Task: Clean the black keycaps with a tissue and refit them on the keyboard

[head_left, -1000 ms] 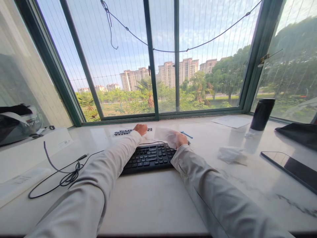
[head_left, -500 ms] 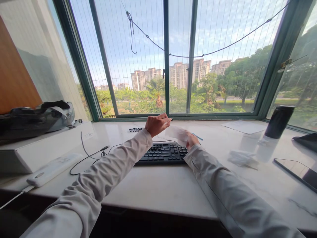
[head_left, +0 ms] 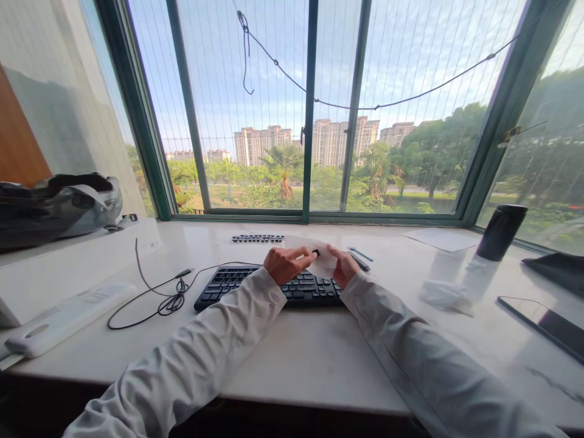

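Observation:
Both my hands hover over the right half of a black keyboard (head_left: 237,283) on a white sill-desk (head_left: 292,359). My left hand (head_left: 285,264) is closed in a pinch on a small dark piece, pressed against a white tissue (head_left: 322,258). My right hand (head_left: 344,267) is closed on that tissue from the right. A row of loose black keycaps (head_left: 258,238) lies behind the keyboard near the window. Thin blue and dark pen-like tools (head_left: 360,256) lie just right of my right hand.
The keyboard's cable (head_left: 162,301) coils to the left. A white remote-like device (head_left: 64,317) and a dark bag (head_left: 55,207) are at far left. At right stand a black tumbler (head_left: 500,231), crumpled tissue (head_left: 444,293), paper sheet (head_left: 441,238) and a tablet (head_left: 542,321).
My left hand has come back from the keycaps near the window, rising and then dropping to meet the tissue over the keyboard. The camera view has shifted left and pulled back.

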Demonstrator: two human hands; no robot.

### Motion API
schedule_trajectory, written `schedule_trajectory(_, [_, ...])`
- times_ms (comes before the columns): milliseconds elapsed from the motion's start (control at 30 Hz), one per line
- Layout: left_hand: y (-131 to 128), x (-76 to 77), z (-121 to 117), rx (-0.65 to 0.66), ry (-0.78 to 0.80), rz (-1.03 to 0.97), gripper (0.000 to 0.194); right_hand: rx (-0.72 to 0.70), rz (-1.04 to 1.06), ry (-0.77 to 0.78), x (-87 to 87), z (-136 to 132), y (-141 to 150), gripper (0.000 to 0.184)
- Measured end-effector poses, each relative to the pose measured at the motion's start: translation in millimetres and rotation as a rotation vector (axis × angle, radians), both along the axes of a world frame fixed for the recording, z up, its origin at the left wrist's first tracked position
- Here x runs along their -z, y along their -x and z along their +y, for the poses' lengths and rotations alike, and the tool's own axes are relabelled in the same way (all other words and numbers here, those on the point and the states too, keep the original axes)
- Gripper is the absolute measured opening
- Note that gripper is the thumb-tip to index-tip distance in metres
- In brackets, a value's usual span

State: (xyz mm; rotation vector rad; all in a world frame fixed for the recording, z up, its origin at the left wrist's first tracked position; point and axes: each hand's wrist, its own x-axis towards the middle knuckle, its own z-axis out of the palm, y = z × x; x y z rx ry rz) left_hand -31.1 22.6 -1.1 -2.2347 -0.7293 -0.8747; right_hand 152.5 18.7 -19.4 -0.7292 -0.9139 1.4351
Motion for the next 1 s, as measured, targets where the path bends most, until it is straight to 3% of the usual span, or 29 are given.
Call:
schedule_trajectory(333, [8.5,5.6,10.8,0.155,0.062,-0.038,0.024,0.069,-0.008,-0.037,-1.3,-6.7,5.7,0.014])
schedule_trajectory(433, [9.5,7.6,15.0,0.183,0.104,-0.048,0.022,-0.001,-0.031,0.016,2.3,-4.4,5.2,0.030])
schedule_trajectory(500, [9.2,7.0,14.0,0.185,0.128,-0.050,0.022,-0.028,-0.054,0.035,5.5,-2.1,4.3,0.042])
schedule_trajectory(600, [6.7,5.4,8.4,0.182,0.149,-0.065,0.022,0.038,-0.108,-0.046,10.2,0.6,3.2,0.038])
schedule_trajectory(700, [2.4,5.9,3.0,0.153,0.168,-0.104,0.021,0.025,-0.114,-0.075,13.4,1.9,2.5,0.048])
schedule_trajectory(1000, [-8.5,9.7,-3.7,0.039,0.269,-0.227,0.022,0.003,-0.117,-0.046,11.2,4.2,-1.0,0.039])
